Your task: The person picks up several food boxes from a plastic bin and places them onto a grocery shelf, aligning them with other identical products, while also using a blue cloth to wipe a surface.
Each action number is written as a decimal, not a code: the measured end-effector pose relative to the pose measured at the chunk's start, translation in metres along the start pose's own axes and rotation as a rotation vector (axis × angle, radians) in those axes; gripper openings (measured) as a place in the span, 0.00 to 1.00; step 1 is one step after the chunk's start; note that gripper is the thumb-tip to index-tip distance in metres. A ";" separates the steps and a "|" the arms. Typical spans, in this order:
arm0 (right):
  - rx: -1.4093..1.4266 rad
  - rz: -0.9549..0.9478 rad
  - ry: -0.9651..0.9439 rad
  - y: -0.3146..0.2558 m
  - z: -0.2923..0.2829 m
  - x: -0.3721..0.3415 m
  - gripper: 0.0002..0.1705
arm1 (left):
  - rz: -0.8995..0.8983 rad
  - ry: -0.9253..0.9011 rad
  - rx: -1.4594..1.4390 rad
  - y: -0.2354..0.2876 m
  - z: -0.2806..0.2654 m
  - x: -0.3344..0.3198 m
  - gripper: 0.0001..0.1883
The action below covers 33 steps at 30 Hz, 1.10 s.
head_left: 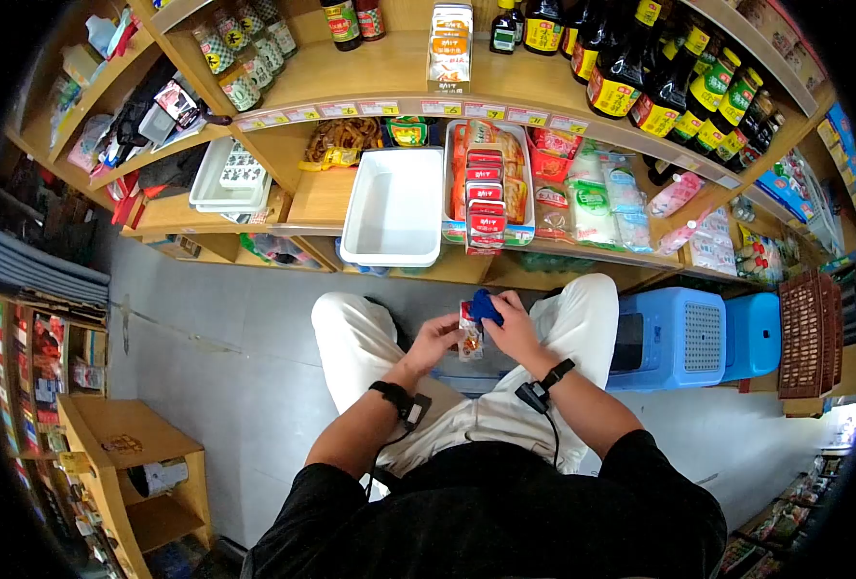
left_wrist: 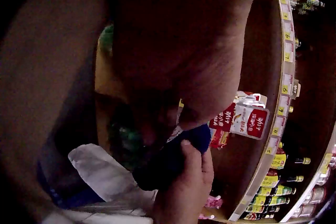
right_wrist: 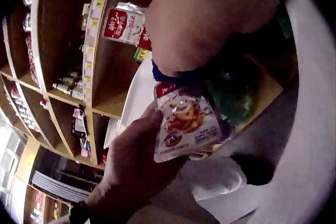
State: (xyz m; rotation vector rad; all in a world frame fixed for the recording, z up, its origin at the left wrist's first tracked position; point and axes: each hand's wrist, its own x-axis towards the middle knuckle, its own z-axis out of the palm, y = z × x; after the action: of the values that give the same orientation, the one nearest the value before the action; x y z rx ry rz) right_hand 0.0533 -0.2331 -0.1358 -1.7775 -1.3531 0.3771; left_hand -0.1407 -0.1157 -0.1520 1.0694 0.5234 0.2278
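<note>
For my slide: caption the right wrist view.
Left hand holds a packet, right hand a blue cloth at its top.

Price tags [head_left: 442, 109] on shelf edge, well beyond my fingers [head_left: 449, 335], L to R: nos. 7, 6, 9 & 11 legible. Dark bottle [head_left: 613, 92], beyond & R of fingers: label chars. appear to read "味极鲜". Sachet [right_wrist: 186, 120] betw. fingers: white chars. on red header, too blurred for me to read. Red pkts. [head_left: 487, 225], beyond fingers: white chars., illegible.
</note>
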 end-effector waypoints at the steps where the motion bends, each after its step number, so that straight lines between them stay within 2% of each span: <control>1: 0.010 0.028 0.008 0.002 0.000 0.000 0.26 | -0.002 0.000 0.004 0.002 0.000 -0.001 0.17; 9: -0.081 0.047 0.000 -0.008 0.006 -0.002 0.29 | -0.140 0.024 -0.173 0.007 0.005 -0.003 0.17; 12: -0.053 -0.104 -0.104 -0.014 -0.001 -0.004 0.30 | -0.125 0.010 -0.320 0.000 -0.001 0.001 0.17; 15: -0.081 -0.165 -0.144 -0.016 -0.002 -0.003 0.30 | -0.118 0.017 -0.370 -0.005 -0.006 0.001 0.17; 21: -0.104 -0.309 -0.315 -0.021 -0.007 -0.006 0.29 | -0.068 0.076 -0.312 -0.003 -0.011 -0.002 0.17; 23: -0.101 -0.300 -0.324 -0.021 -0.007 -0.005 0.29 | -0.070 0.075 -0.332 0.000 -0.011 -0.001 0.17; 26: -0.085 -0.309 -0.395 -0.024 -0.010 -0.005 0.28 | 0.027 0.132 -0.290 -0.007 -0.015 0.001 0.17; 28: -0.110 -0.162 -0.423 -0.025 -0.010 -0.007 0.27 | 0.068 0.213 -0.383 -0.005 -0.016 0.003 0.17; 29: -0.111 -0.163 -0.424 -0.023 -0.008 -0.008 0.27 | 0.068 0.214 -0.384 -0.005 -0.016 0.002 0.17; 31: -0.061 -0.079 -0.242 -0.011 -0.002 -0.009 0.25 | 0.080 0.273 -0.377 0.005 -0.011 -0.001 0.17; 32: -0.062 -0.080 -0.243 -0.004 0.001 -0.008 0.25 | 0.068 0.294 -0.392 0.010 -0.009 -0.002 0.19; 33: -0.024 -0.019 -0.152 0.005 0.002 -0.006 0.24 | 0.072 0.293 -0.395 0.006 -0.010 0.001 0.19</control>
State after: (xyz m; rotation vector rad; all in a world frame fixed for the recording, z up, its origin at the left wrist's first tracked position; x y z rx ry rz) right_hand 0.0534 -0.2382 -0.1423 -1.7838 -1.4849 0.4957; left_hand -0.1443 -0.1040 -0.1506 0.6717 0.6699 0.5344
